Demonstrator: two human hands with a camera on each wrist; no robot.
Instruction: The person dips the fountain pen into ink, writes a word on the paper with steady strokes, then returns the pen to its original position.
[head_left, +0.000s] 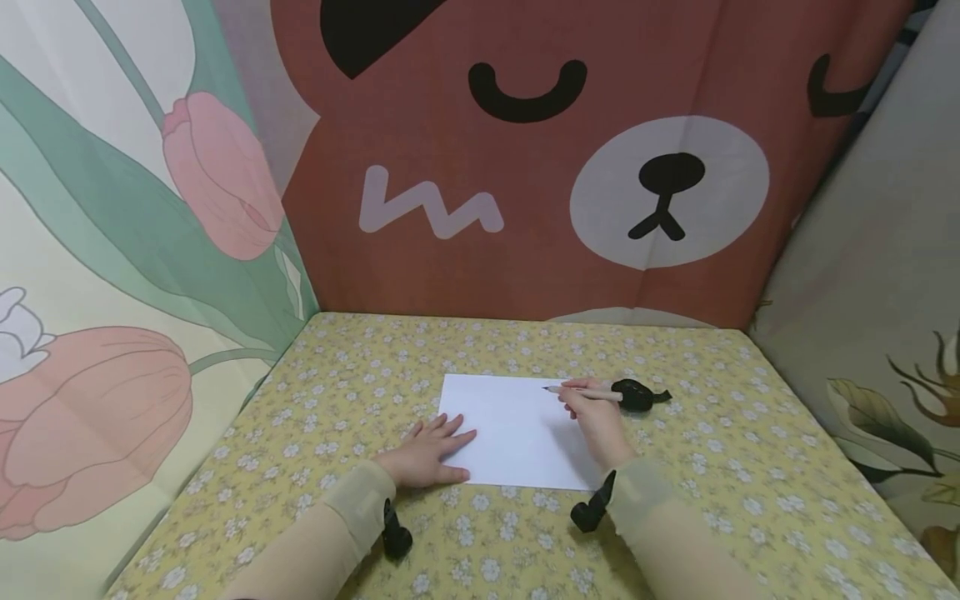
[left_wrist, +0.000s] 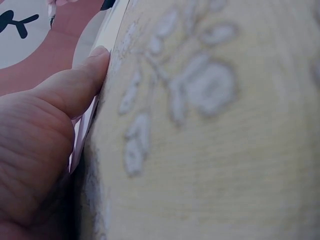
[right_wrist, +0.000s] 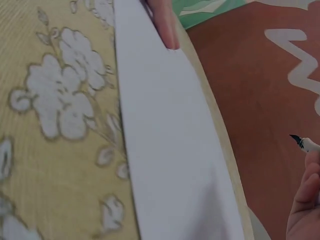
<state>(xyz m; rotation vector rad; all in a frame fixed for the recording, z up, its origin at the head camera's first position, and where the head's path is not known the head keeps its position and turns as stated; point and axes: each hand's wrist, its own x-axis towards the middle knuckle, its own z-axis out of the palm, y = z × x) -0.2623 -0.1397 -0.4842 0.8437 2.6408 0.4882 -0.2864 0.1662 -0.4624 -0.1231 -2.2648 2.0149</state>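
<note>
A blank white sheet of paper (head_left: 510,433) lies on the flowered cloth. My left hand (head_left: 427,454) rests with spread fingers across its left edge; the thumb (left_wrist: 82,82) lies along the paper's near left corner in the left wrist view. Above the sheet's right part, my right hand (head_left: 596,417) pinches a pen (head_left: 600,393) with a pale barrel and a dark pointed tip. The right wrist view shows the pen tip (right_wrist: 296,140) raised off the paper (right_wrist: 165,130). No marks show on the sheet.
A black rounded object (head_left: 636,396) with a short stub sits just beyond the right hand; its kind is unclear. Yellow flowered cloth (head_left: 315,400) covers the table. A bear-print hanging (head_left: 435,275) stands at the back, with printed fabric at both sides.
</note>
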